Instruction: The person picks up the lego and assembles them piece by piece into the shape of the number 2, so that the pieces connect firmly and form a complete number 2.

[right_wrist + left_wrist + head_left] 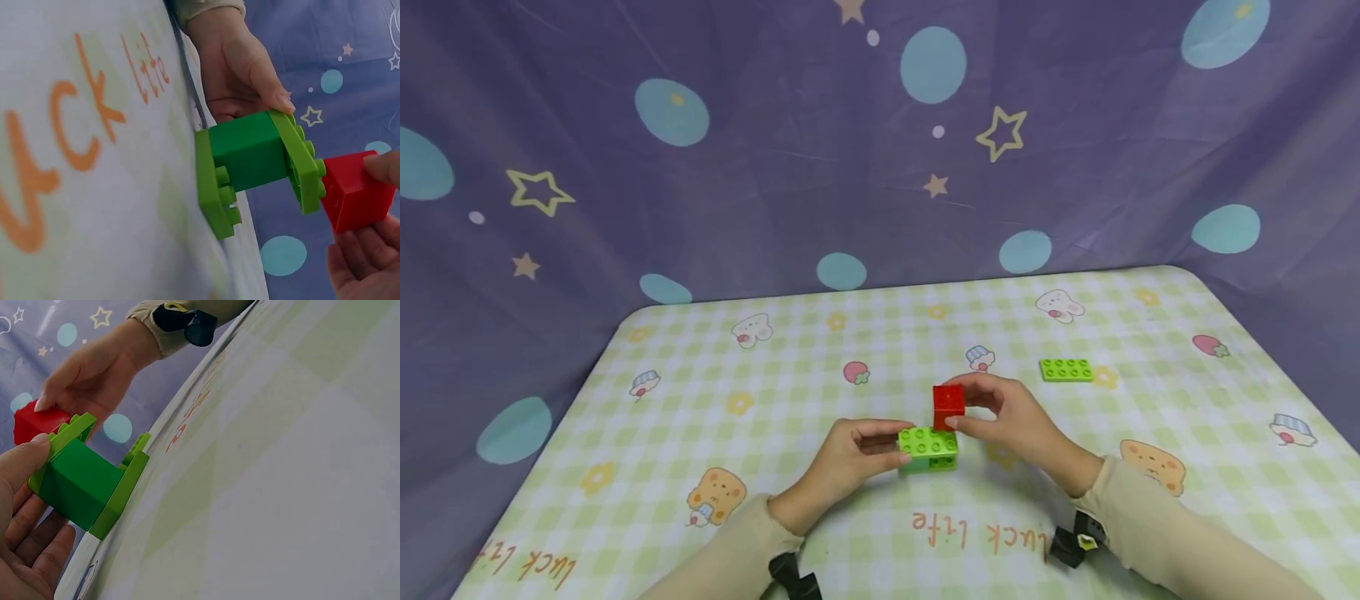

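Red block (948,407), pinched in the right hand (1017,421), sits at the right-end studs (320,167) of the green stack (923,444) the left hand (842,457) grips on the table (685,433); working remotely, I would square it up before pressing straight down.

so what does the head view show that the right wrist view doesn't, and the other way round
Only the head view shows the loose light green plate, lying on the tablecloth beyond the right hand.

Only the right wrist view shows the underside of the upper light green plate, where it overhangs the dark green block.

Both show the left hand gripping that stack and the right hand holding the red block at the upper plate's edge.
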Demonstrator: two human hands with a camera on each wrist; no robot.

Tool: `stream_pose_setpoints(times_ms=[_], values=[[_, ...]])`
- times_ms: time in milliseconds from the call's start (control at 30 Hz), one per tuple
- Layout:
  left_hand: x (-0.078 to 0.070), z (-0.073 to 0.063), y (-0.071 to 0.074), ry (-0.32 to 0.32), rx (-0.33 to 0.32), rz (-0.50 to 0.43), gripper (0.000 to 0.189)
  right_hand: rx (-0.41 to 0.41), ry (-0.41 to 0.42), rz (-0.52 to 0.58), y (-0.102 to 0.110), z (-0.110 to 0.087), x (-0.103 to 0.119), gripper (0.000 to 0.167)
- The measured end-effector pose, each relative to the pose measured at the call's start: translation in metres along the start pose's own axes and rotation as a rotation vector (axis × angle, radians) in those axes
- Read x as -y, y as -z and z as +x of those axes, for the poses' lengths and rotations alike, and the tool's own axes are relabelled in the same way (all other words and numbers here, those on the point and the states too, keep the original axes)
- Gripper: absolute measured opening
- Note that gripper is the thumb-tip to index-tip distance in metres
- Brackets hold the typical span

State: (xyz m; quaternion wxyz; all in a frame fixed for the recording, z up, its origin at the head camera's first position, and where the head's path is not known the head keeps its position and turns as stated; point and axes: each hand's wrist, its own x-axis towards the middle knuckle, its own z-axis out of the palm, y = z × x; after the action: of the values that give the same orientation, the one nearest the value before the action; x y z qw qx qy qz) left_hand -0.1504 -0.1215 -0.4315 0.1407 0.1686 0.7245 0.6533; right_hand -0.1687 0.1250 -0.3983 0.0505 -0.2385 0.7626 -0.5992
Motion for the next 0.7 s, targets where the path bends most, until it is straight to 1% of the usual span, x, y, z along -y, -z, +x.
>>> stream_pose_setpoints(times_ms=[133, 267, 533, 700], values=[[0.0007, -0.0002, -0.0001, -0.014, -0.002, -0.009, 0.038, 0.025, 0.006, 0.007, -0.0020, -0.0047, -0.0001, 0.032], [0.0002, -0.0006, 0.0001, -0.014, 0.000, -0.013, 0.038, 0.043, 0.004, 0.023, -0.0043, -0.0073, -0.0015, 0.032], [-0.0003, -0.0016, -0.0001, -0.023, -0.001, -0.017, 0.038, 0.071, 0.072, 0.038, -0.0084, -0.0087, -0.0028, 0.030], [0.0001, -0.0016, -0.0001, -0.027, 0.001, -0.015, 0.039, 0.081, 0.077, 0.038, -0.0097, -0.0092, -0.0032, 0.030]])
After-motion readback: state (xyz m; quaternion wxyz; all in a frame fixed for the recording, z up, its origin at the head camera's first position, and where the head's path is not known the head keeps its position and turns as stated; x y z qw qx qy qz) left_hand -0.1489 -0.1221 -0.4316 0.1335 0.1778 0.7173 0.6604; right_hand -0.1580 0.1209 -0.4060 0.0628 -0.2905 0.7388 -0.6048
